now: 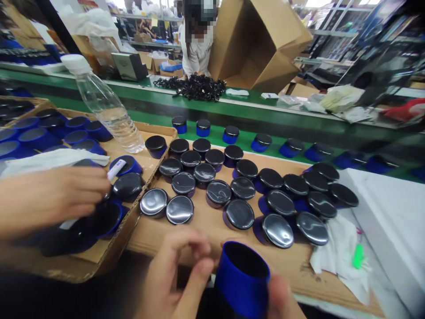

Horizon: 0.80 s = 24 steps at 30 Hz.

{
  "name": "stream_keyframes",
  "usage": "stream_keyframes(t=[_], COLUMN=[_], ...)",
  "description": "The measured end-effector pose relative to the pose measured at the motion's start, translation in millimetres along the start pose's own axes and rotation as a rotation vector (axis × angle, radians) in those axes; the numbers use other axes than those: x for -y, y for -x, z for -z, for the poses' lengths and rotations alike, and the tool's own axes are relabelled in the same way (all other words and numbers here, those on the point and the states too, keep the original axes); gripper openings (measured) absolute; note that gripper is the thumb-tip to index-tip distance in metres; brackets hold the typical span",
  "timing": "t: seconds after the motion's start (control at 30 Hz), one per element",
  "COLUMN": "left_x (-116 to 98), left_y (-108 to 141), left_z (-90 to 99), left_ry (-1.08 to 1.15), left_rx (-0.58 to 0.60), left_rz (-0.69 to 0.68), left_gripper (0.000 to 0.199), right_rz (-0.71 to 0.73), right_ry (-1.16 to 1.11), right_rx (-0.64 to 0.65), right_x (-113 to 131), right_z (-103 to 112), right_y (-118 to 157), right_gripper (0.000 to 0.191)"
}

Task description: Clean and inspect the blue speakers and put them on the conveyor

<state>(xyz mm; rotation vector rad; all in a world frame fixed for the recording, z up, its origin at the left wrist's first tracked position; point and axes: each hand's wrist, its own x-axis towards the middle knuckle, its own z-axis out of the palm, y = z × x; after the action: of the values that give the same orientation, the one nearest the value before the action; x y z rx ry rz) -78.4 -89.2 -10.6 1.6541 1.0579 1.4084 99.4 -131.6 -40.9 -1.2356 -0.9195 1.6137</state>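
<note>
An open blue jar without a lid is at the bottom of the view, mouth tilted up. My right hand grips it from the right and below. My left hand hovers just left of the jar with fingers loosely curled and nothing visible in them. Beyond them, several blue jars with shiny black lids stand on a cardboard sheet. Another person's hand comes from the left edge into a cardboard tray, fingertips at a black lid beside a small white tube.
A clear water bottle leans in the tray among open blue jars. Capped jars ride a green conveyor behind. A person stands across it by a pile of black parts and a large carton. White cloth and a white box lie at right.
</note>
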Motion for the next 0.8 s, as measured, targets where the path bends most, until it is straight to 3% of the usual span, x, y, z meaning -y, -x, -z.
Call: stream_keyframes(t=[0.07,0.13,0.2,0.3,0.5,0.6,0.67,0.8], left_x=[7.1,17.0,25.4,30.4,31.9,39.3,45.5,55.5], left_y=[10.1,19.4,26.7,32.5,32.8,30.1,27.9,26.8], left_z=[5.3,12.1,17.2,18.7,13.5,12.0,10.3,5.9], left_ry=[-0.004,-0.06,-0.14,-0.212,-0.314,-0.377,-0.399,-0.455], left_rx=[0.091,0.124,0.098,0.114,0.086,0.205,0.265,0.288], left_rz=[-0.087,-0.116,-0.084,-0.053,0.078,0.089,0.055,0.017], left_gripper=[0.025,0.035,0.026,0.012,0.017,0.057,0.073,0.07], right_rz=[0.097,0.275,0.482,0.644,0.614,0.539,0.549,0.648], right_ry=[0.139,0.436,0.721,0.885,0.926,0.846,0.908,1.151], right_rx=[0.023,-0.009,-0.062,-0.065,-0.165,-0.176,-0.192,-0.238], right_x=[-5.1,-14.3,-24.2,-34.0,-41.2,-44.1,-44.1,-36.6], right_z=[3.1,4.9,6.1,5.7,-5.1,-5.0,-1.4,7.0], right_y=[-5.1,-11.4,-18.6,-27.3,-28.9,-27.9,-26.5,-20.3], right_gripper=[0.086,0.08,0.066,0.069,0.065,0.059,0.057,0.071])
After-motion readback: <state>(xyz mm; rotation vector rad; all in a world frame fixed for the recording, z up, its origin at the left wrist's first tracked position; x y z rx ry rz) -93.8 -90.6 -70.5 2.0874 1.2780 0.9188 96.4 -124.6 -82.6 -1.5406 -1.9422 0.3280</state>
